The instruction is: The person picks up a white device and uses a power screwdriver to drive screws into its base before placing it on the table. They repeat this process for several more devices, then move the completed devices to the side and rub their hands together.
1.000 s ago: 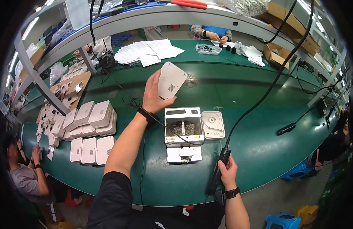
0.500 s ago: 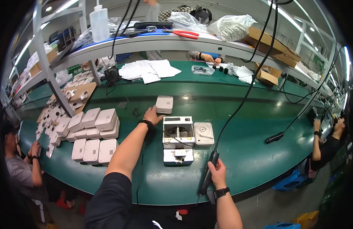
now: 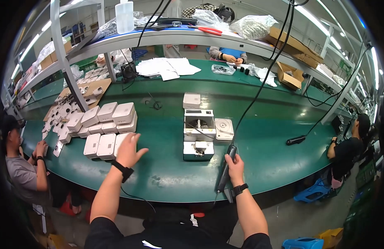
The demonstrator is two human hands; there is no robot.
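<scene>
My left hand (image 3: 131, 152) reaches over the nearest row of white square plastic units (image 3: 106, 146), fingers outstretched and thumb apart. It covers part of the row's rightmost unit; whether it touches that one I cannot tell. At the table's front edge my right hand (image 3: 235, 166) grips a black corded electric screwdriver (image 3: 223, 176), its tip pointing down. Left of that hand stands a white boxy fixture (image 3: 198, 137) with an open top. A round-marked white housing (image 3: 224, 129) lies against the fixture's right side, and a single white unit (image 3: 192, 101) sits just behind it.
Small white parts (image 3: 61, 116) are strewn at the far left. A grey shelf (image 3: 179, 39) crosses above the green table (image 3: 167, 178). Another black corded tool (image 3: 295, 140) rests at the right. People sit at both ends, and papers (image 3: 165, 67) lie at the back.
My left hand has left the single unit behind the fixture and come left and nearer, over the stacked units. My right hand still holds the screwdriver. The view has shifted.
</scene>
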